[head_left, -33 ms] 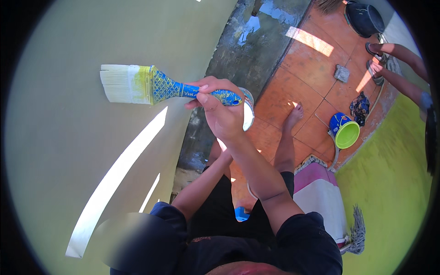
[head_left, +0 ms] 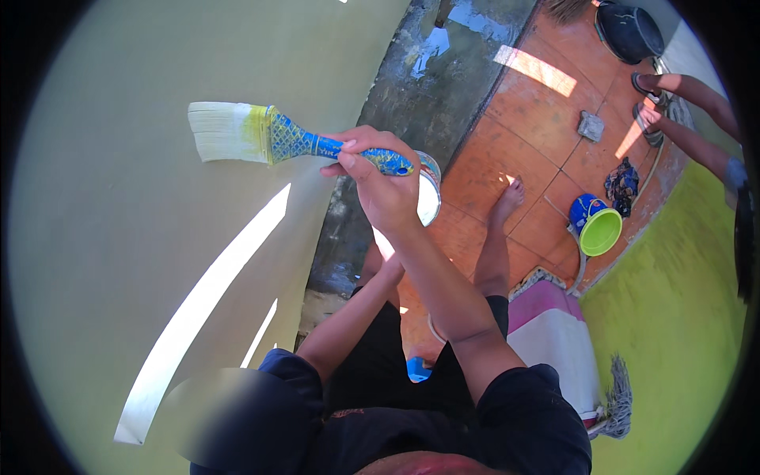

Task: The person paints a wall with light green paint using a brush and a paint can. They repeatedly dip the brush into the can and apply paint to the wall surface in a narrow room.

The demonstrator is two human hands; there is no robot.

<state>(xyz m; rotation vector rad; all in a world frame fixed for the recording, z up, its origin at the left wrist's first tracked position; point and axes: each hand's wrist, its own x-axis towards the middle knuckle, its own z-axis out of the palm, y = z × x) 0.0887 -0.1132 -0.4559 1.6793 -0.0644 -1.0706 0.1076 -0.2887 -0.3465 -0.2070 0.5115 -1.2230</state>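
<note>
Right hand (head_left: 384, 178) clamped on brush (head_left: 291, 141) | brush before right edge of wall (head_left: 119, 237), bristles leftward, contact unclear | left hand (head_left: 386, 252) mostly hidden below right wrist, grip cannot be told | can (head_left: 430, 196) beyond right hand | bucket (head_left: 599, 233) near right edge of floor (head_left: 542, 146) | tub (head_left: 629, 33) by its far right corner

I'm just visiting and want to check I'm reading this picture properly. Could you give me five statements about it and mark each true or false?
1. The right hand holds the brush. True.
2. The bristles point to the picture's right. False: the bristles point left.
3. The can is partly hidden behind the right hand. True.
4. The mop has bright red strands. False: the mop is grey.
5. The floor has orange tiles. True.
</note>
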